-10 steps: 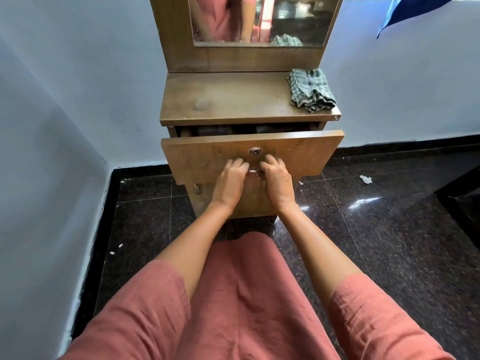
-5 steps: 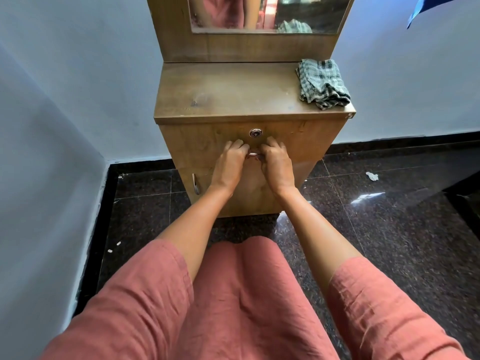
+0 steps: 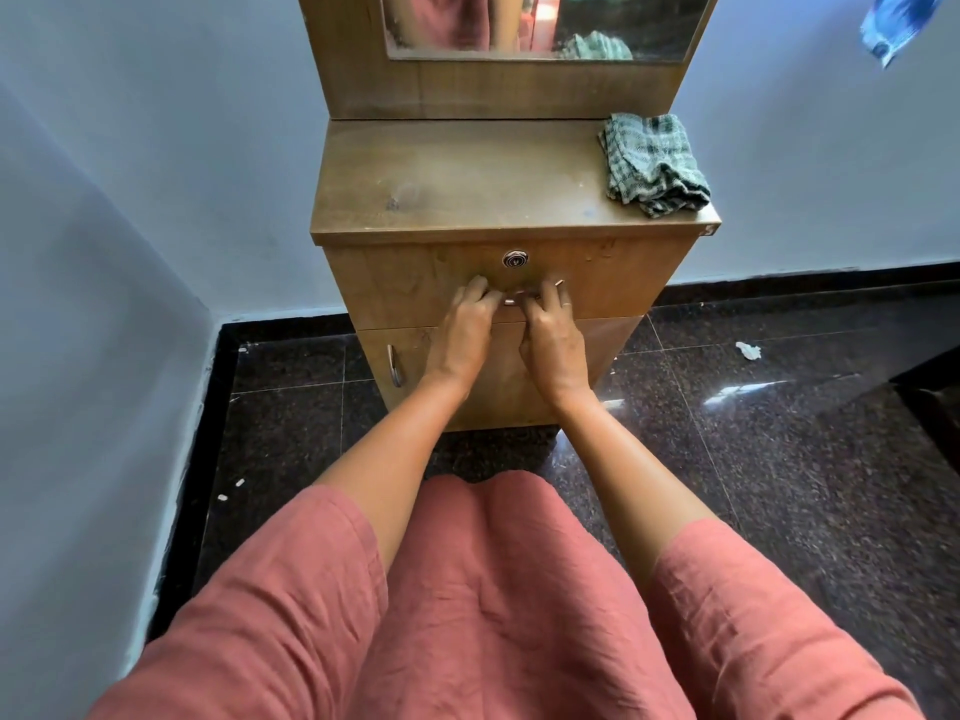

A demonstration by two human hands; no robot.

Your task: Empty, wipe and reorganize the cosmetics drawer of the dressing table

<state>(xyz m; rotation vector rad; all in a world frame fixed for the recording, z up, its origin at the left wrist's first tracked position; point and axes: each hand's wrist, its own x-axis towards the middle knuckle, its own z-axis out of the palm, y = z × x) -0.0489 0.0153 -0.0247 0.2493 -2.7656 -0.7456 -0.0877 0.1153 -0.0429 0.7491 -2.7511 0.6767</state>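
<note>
Left grip (image 3: 462, 335) and right grip (image 3: 553, 340) both curl their fingers round the metal handle (image 3: 511, 301) of the drawer (image 3: 623, 278). It sits flush, just under the round lock (image 3: 515, 259). I see open floor (image 3: 779, 459) on the right. Checked cloth (image 3: 652, 163) lies along the right tabletop (image 3: 467, 184) edge.

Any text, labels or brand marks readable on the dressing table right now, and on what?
No text can be read.
On the drawer lock: a mark on its face, too small to read.
On the red tag at the tabletop's right corner: too blurred to read.
</note>
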